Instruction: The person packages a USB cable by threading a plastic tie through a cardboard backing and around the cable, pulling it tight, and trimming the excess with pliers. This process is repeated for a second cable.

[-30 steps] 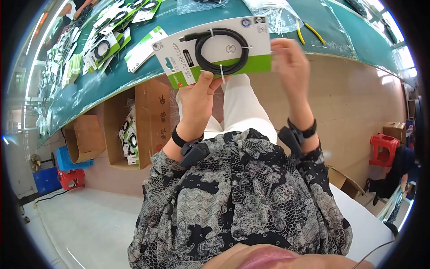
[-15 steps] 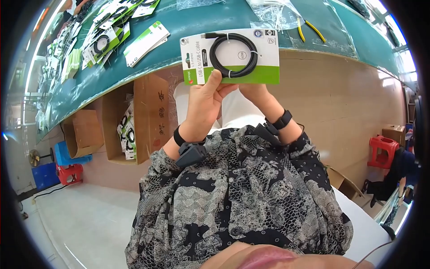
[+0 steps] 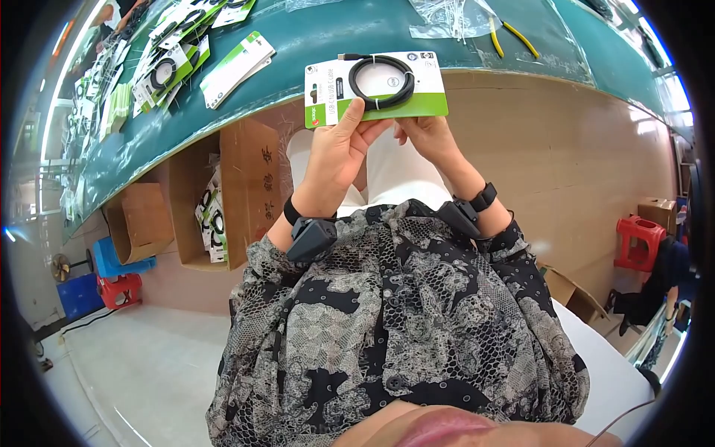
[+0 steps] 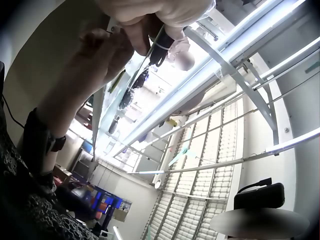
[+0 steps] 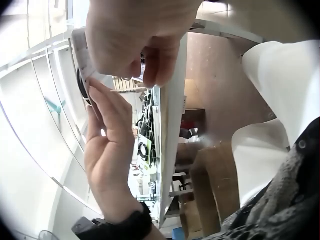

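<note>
At the far left, packaged cables are lying in a loose heap on the green table, overlapping at many angles, so they are probably resting as they were dropped. A few flat cards are lying beside them, nearly aligned, which is likely making them easy to lift singly. Below the table edge, an open carton is standing upright and containing more packages, its opening seemingly serving to collect them

In the middle, the left hand is gripping the lower left part of the printed card, its thumb pressing on the front and its fingers supporting from behind. The card is facing the person above the lap, near the table edge, and this hold is probably steadying it while leaving the print and the black coiled cable visible. Pale ties are binding the coil, apparently to keep it round and flat against the card

The right hand is reaching behind the card's lower edge with fingers bending inward; whether they are pinching anything, I cannot tell. Farther right, a clear bag of white ties and a yellow-handled tool are lying near each other, perhaps for easy reach
</note>
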`<state>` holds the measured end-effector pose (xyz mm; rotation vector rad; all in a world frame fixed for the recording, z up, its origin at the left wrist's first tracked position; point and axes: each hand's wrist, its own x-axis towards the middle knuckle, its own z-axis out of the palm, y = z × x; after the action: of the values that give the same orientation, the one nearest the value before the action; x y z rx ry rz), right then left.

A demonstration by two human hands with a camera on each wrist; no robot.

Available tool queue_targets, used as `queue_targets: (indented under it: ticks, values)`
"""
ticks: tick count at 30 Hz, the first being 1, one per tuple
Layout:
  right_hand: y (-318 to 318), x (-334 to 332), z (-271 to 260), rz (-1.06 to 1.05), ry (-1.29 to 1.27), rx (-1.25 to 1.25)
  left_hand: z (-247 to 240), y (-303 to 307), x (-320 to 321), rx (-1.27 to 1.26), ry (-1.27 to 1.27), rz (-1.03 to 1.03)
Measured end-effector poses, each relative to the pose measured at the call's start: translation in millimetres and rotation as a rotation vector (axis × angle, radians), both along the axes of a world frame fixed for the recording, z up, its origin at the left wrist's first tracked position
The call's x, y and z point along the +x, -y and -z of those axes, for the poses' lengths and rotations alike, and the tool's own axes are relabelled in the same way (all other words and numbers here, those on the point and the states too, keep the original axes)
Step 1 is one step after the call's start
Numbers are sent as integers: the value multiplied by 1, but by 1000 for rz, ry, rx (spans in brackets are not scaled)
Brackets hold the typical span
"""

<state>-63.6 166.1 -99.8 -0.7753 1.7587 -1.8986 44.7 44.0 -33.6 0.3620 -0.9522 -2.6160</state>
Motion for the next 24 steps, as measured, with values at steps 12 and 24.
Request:
queue_targets:
  ticks: [12, 24]
  values:
    - [7, 23, -11, -282, 533, -489, 5, -15, 4, -217, 49, -122]
    - [9, 46, -15, 79, -2, -156, 13, -11, 18, -96, 69, -99]
